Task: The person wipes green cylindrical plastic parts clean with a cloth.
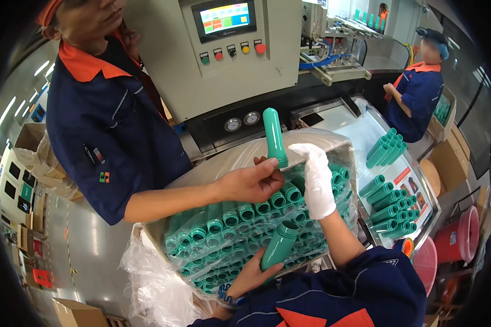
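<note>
My left hand [251, 274], bare and with a beaded bracelet at the wrist, is closed round a green bottle preform [281, 245], its threaded mouth tilted up and away from me. My right hand [317, 185] wears a white glove and is raised over the box, fingers stretched toward the left and seemingly holding nothing. Beside those fingertips, a co-worker's hand [253, 181] grips another green preform [274, 133] by its neck, closed end up. Beneath our hands, rows of green preforms [215, 226] lie under clear plastic film in a large box [350, 169].
A machine panel [240, 76] with a screen and buttons stands ahead. At right, preforms [390, 207] stand grouped on a white table [360, 122]. A co-worker [109, 109] leans in from the left; another person [417, 92] stands far right. Pink bins [454, 235] are on the right.
</note>
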The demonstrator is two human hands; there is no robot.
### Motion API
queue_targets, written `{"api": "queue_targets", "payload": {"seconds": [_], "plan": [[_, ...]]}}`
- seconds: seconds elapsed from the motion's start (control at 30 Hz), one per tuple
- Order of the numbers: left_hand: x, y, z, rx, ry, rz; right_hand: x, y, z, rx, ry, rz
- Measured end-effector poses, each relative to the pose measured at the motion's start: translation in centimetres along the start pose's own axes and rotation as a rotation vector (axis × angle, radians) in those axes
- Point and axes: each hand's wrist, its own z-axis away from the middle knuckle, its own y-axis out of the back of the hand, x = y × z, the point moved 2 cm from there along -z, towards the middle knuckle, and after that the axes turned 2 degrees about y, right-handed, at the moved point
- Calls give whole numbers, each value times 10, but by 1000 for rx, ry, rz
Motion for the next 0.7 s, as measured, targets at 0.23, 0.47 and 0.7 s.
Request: {"api": "queue_targets", "payload": {"seconds": [0.23, 0.47, 0.7], "plan": [[-6, -2, 6, 33, 7, 56, 13, -1, 14, 96, -20, -128], [-2, -4, 2, -3, -15, 50, 8, 2, 28, 100, -104, -212], [6, -5, 0, -20, -16, 5, 8, 1, 34, 78, -114, -293]]}}
